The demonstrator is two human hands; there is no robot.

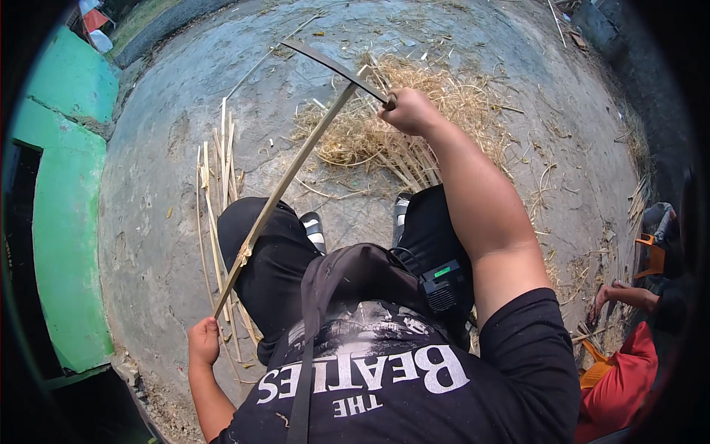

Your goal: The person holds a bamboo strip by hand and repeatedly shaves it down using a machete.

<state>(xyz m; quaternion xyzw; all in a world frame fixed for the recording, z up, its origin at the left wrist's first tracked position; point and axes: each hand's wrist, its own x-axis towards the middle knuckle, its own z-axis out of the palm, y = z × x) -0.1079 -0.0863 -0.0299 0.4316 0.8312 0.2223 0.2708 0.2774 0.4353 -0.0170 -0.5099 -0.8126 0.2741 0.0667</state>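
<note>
Bamboo strip (pixel 285 181) is running diagonally across our lap, from lower left up to the upper middle, and we're gripping it w/ both hands. Our left hand (pixel 203 342) is closing around the strip's lower end, fist tight, just beside our left knee. Our right hand (pixel 409 111) is wrapping shut around the handle of a long curved blade (pixel 333 68), arm stretched fwd. The blade is reaching up and left from the fist, and its edge is crossing the strip's top end, touching it right there.

We're sitting w/ knees apart in black trousers (pixel 255 251); our two shoes (pixel 314 231) are showing between them, dark w/ pale stripes. A dark strap is hanging across our black shirt, and a small black device w/ a green light (pixel 442 283) is sitting clipped at the waist on the right.

On the concrete ground (pixel 163 192), a bundle of thin split bamboo slats (pixel 218 170) is lying at our left, partly under the left leg. A heap of dry, straw-coloured shavings (pixel 399 126) is lying ahead of our feet, under the right hand. More loose scraps are lying scattered to the right. A green wall (pixel 63 222) is bordering the ground on the left.

At far right another person in red (pixel 617 377) is sitting, one hand (pixel 603 296) resting near the ground; can't tell what it's holding.
</note>
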